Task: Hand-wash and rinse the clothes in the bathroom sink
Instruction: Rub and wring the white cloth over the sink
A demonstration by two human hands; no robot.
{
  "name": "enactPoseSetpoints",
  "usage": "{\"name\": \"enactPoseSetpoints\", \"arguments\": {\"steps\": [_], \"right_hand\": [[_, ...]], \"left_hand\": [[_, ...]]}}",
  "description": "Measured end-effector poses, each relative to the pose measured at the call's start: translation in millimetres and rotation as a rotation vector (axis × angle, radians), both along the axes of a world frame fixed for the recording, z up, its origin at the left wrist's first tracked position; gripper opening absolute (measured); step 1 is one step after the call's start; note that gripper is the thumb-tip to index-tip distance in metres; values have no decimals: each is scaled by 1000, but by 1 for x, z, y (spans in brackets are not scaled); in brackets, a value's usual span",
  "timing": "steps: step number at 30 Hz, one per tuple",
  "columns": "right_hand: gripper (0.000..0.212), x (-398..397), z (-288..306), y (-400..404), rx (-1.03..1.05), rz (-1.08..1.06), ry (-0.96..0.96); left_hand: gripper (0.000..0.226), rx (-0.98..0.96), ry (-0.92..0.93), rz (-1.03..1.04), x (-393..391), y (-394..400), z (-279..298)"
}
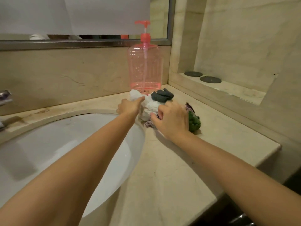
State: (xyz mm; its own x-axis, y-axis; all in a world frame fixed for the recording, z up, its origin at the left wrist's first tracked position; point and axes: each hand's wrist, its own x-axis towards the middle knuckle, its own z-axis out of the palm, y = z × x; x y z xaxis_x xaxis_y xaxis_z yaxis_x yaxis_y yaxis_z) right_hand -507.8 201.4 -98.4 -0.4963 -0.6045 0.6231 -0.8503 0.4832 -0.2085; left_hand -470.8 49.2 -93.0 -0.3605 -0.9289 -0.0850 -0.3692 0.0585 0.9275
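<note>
A small pile of clothes lies on the beige counter right of the white sink: a crumpled white cloth, a dark grey sock on top, a green cloth and a purple cloth. My left hand reaches over the sink's rim and grips the white cloth's left side, thumb on top. My right hand lies over the pile's right part, fingers curled, thumb and forefinger pinching the purple cloth. It hides part of the pile. The sink looks dry and holds nothing.
A tall pink pump bottle, nearly empty, stands against the wall just behind the pile. The tap is at the far left. Two dark discs sit in a wall niche at the right. The counter ends at an edge.
</note>
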Motion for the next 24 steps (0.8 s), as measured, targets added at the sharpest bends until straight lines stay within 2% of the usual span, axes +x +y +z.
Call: {"name": "enactPoseSetpoints", "arguments": {"steps": [3, 8, 12, 18, 21, 24], "right_hand": [[46, -4, -2, -15, 162, -40, -158], [46, -7, -2, -23, 157, -90, -218], [43, -6, -3, -24, 170, -99, -228], [38, -1, -4, -20, 196, -77, -146], [34, -1, -3, -15, 162, -29, -140], [38, 0, -4, -8, 106, 11, -149]], "left_hand": [[79, -16, 15, -11, -9, -2, -11], [44, -73, 159, 77, -14, 4, -26], [41, -90, 363, 123, -11, 14, -28], [37, -282, 590, 161, -1, 28, -8], [39, -218, 748, 231, 8, 29, 9], [39, 43, 927, 378, 22, 27, 30]]}}
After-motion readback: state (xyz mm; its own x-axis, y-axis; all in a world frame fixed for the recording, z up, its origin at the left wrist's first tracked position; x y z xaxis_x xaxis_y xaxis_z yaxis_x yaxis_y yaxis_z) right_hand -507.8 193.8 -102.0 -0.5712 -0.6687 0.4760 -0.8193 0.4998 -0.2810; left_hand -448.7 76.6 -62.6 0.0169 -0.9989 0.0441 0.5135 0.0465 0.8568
